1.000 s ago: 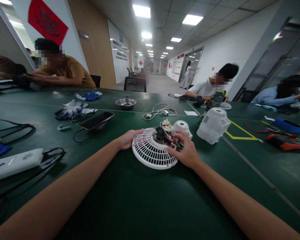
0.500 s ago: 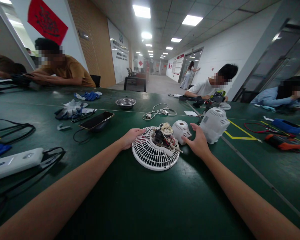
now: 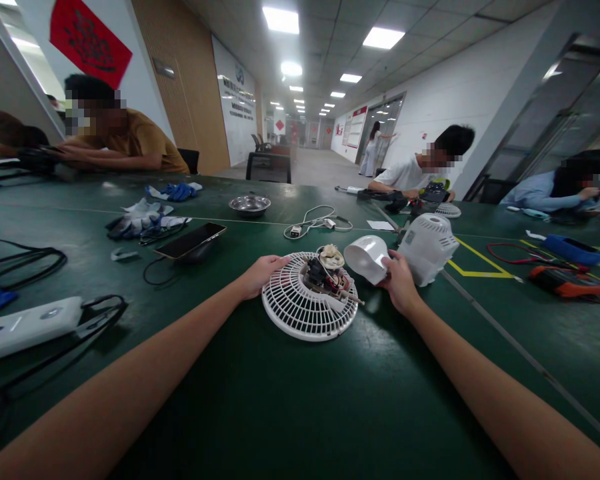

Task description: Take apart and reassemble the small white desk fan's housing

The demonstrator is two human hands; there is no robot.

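Note:
A round white fan grille [image 3: 300, 313] lies on the green table, with a motor and wiring [image 3: 330, 275] exposed on top of it. My left hand [image 3: 261, 276] grips the grille's left rim, thumb above and the other fingers partly hidden. Just right of the grille, my right hand [image 3: 399, 283] holds a white plastic motor cover [image 3: 367, 257], tilted so that its hollow side faces left and toward me. Behind that hand stands a larger white plastic housing [image 3: 427, 250], upright on the table.
Beyond the grille lie a coiled white cable [image 3: 317, 221] and a metal bowl [image 3: 250, 205]. Left are a phone [image 3: 193, 241], gloves [image 3: 137, 220] and a power strip [image 3: 30, 330]. An orange multimeter [image 3: 570, 283] lies right. Several people sit around the table.
My right hand has left the motor on the grille, moved right, and taken hold of the motor cover, turning it onto its side. My left hand stays on the grille's rim.

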